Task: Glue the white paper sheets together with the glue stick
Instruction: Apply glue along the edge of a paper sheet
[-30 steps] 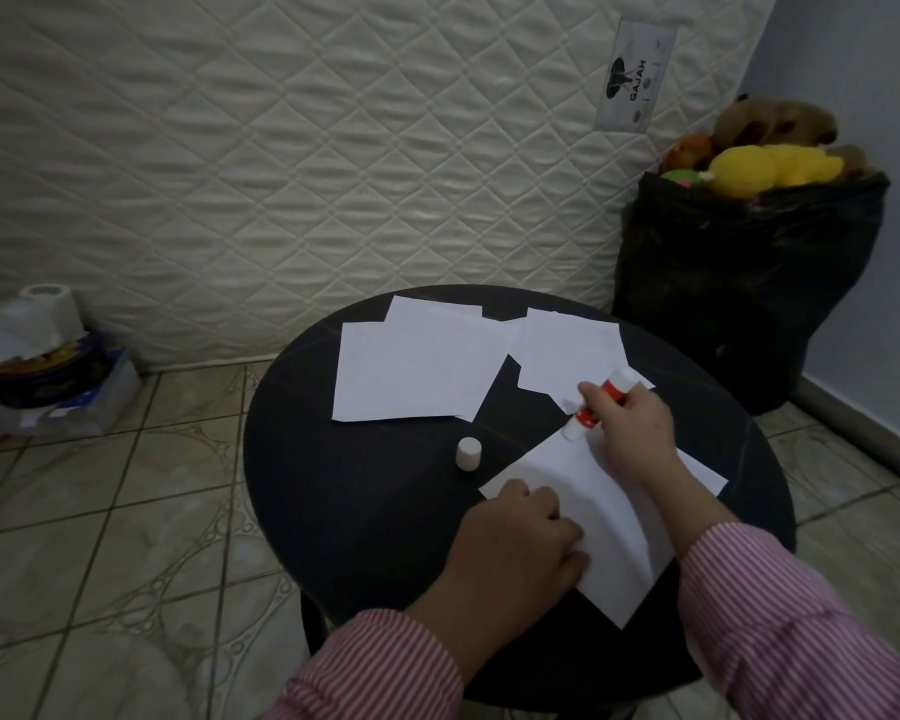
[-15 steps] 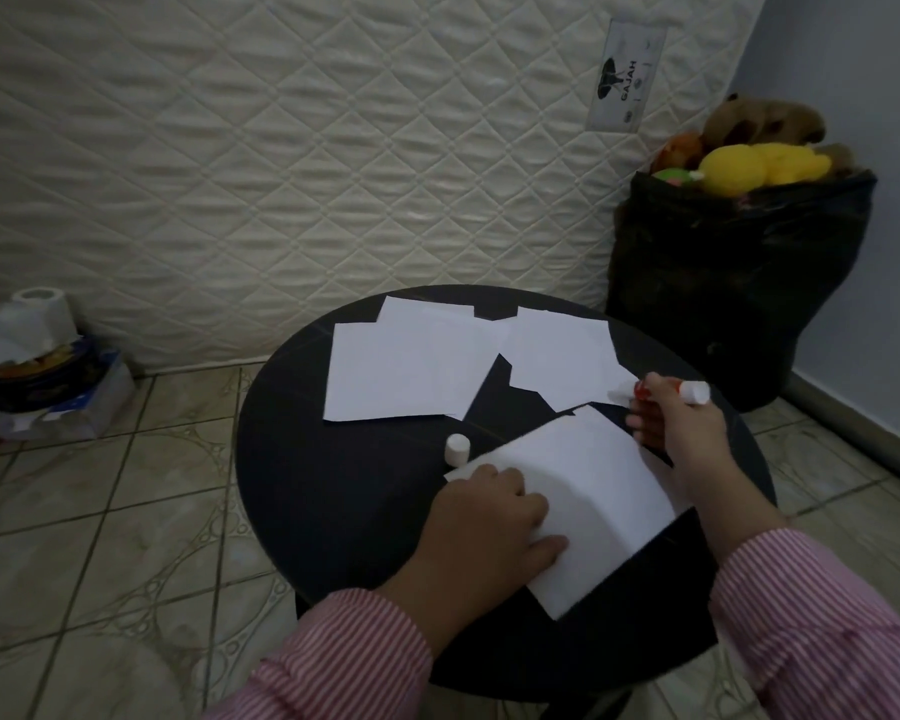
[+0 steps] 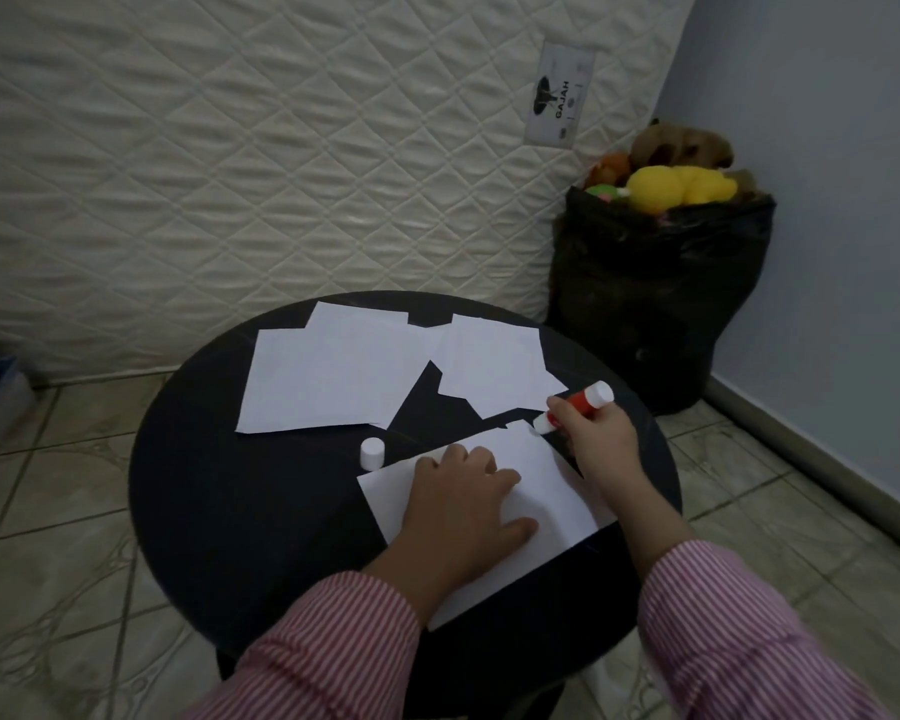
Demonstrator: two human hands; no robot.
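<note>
Round black table point(image 3: 240, 511) (tiled floor point(image 3: 63, 511)) before quilted mattress point(image 3: 230, 148).

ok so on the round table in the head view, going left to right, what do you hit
left stack of white sheets → glue cap → left hand pressing the near sheet → right hand gripping the glue stick

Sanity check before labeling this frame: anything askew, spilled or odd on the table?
Nothing spilled or damaged. The spare paper sheets lie overlapped and skewed at the far side of the table, and the glue stick's cap stands loose beside the sheet being glued; both normal mid-task.
</note>
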